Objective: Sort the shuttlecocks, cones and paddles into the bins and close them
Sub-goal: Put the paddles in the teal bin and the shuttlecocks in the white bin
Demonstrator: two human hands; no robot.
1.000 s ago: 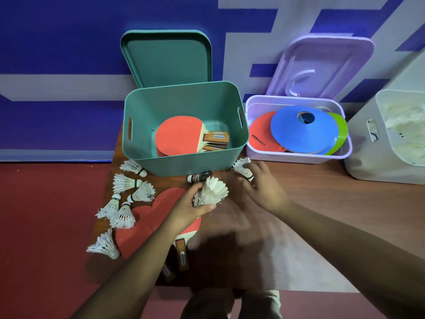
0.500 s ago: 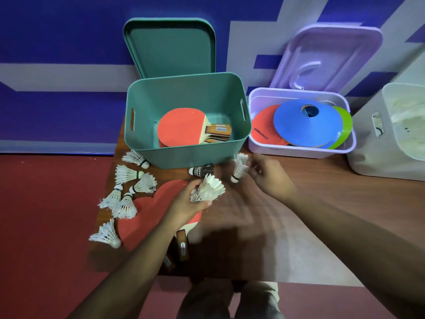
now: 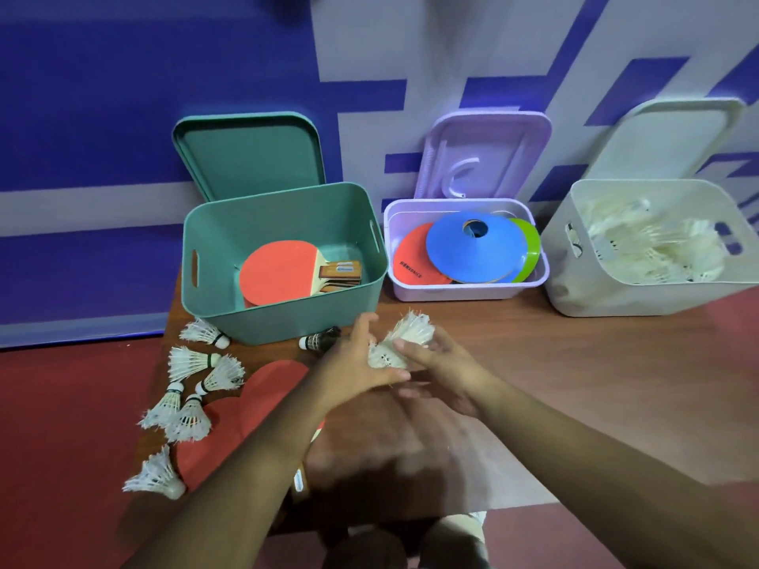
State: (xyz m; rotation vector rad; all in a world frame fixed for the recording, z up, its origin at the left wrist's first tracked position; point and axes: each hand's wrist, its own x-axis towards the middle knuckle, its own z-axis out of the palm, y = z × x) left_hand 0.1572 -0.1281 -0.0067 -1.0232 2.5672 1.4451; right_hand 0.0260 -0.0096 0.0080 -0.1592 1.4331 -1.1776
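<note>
both hands meet mid-counter | left hand (image 3: 353, 363) and right hand (image 3: 441, 365) fingers clamped on white shuttlecock bunch (image 3: 404, 338) | green bin (image 3: 283, 318) just behind | counter (image 3: 575, 363) bare to the right

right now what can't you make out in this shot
1. How many white feather shuttlecocks the left hand and right hand hold between them: head view, fingers and motion blur cover the bunch.
2. Red paddles on the wooden table: the left forearm hides their handles.
3. Contents of the white plastic bin: blurred, overexposed; right side cut off by the frame edge.
</note>
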